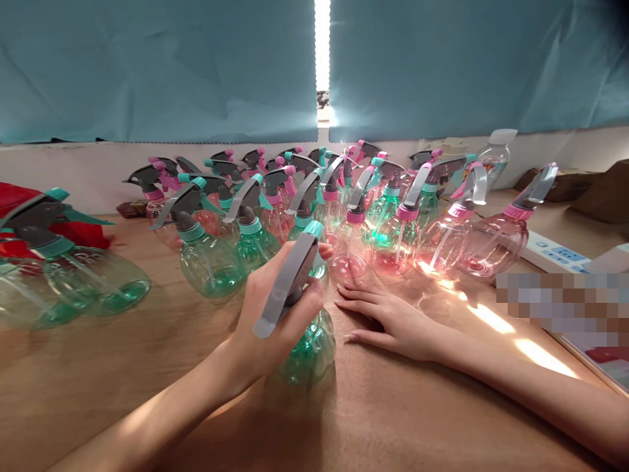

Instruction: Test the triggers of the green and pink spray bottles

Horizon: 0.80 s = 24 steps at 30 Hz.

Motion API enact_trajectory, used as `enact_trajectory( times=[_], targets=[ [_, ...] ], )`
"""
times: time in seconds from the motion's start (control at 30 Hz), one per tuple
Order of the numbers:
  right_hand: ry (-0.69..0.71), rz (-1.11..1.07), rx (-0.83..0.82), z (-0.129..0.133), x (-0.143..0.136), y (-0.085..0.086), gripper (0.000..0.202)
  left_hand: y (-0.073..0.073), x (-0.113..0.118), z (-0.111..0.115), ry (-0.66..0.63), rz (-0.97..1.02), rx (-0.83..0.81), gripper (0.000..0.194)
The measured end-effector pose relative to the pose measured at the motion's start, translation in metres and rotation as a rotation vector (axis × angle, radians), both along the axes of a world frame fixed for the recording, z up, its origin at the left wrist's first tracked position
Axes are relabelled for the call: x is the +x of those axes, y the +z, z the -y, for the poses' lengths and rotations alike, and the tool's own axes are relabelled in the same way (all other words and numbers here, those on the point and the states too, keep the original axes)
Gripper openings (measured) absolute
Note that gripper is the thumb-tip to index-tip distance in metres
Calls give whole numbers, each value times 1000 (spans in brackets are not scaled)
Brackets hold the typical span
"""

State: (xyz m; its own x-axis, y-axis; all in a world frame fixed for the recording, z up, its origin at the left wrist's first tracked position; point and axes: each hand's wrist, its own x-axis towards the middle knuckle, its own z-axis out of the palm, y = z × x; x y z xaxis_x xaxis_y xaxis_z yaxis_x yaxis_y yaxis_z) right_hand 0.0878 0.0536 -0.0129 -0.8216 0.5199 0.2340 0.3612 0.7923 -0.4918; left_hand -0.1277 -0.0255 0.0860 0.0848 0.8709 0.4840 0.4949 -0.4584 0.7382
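My left hand (275, 308) is closed around the neck and grey spray head of a green spray bottle (312, 351), which stands on the wooden table (388, 413). Its neck and trigger are mostly hidden by my fingers. To the right of that bottle, my right hand (388, 321) lies flat on the table, fingers apart, holding nothing. Just beyond my right fingertips stands a pink spray bottle (351, 252) with a grey head. Another green spray bottle (209, 265) is to the left of my left hand.
Several green and pink spray bottles crowd the back of the table. More green bottles (120, 278) stand at the left, in front of a red cloth (86, 233). A clear plastic bottle (494, 160) stands back right, near a white device with blue buttons (557, 252). Behind hangs a blue-green sheet (157, 72).
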Motion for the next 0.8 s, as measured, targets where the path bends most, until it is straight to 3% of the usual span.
enact_trajectory(
  times=[0.37,0.8],
  targets=[
    [-5,-9,-3,1,0,-1,57,3,2,2,56,-12,-29,26],
    [5,31,17,-1,0,-1,60,0,0,1,14,-23,12,20]
  ],
)
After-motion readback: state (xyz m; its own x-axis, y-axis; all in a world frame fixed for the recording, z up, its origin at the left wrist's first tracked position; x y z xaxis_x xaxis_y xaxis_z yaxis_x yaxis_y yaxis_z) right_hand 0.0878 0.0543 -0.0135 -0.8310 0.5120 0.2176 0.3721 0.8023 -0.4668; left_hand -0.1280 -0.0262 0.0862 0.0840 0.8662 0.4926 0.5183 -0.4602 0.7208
